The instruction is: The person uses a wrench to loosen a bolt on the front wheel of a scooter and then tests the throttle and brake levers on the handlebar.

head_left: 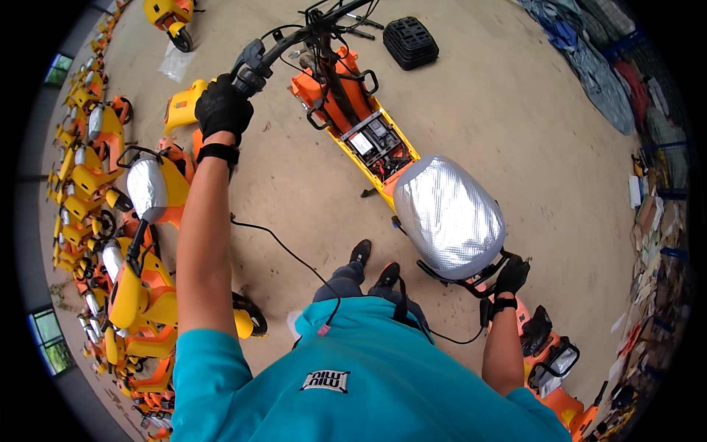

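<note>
Left fingers (224,96) gripping handlebar (283,46); right fingers (518,269) (black-gloved) closed on rear rack (479,283).

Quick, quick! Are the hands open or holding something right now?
Left hand: closed, holding the end of the handlebar.
Right hand: looks closed, holding the black rail behind the silver seat.
</note>
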Motion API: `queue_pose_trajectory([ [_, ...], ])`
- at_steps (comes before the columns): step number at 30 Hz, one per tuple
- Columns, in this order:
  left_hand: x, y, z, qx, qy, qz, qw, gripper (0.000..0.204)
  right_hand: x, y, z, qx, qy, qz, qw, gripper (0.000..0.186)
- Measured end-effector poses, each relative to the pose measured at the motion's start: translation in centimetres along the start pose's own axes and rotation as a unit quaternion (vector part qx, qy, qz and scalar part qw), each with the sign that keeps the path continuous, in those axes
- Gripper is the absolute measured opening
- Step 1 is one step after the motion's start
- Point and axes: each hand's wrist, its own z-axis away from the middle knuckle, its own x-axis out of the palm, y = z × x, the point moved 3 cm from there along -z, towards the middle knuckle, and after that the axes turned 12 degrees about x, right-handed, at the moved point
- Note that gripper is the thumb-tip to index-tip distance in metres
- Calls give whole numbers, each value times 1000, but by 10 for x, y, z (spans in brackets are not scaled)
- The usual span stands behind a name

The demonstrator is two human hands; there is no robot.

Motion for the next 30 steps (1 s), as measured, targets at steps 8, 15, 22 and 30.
queue_pose_trajectory([
  [8,5,-1,-3,-40,-20,-2,999,17,-1,-17,11,38,-35,-16,999,38],
  [15,8,-6,-10,-19,0,-4,1000,17,2,-11,5,32,11,5,999,35],
  [22,7,-7,-14,-32,-19,-6,999,18,3,-15,5,27,-12,8,1000,37],
  [30,11,-14,-14,-22,-30,6,999,20,-1,-26,15,33,-18,-39,999,35],
])
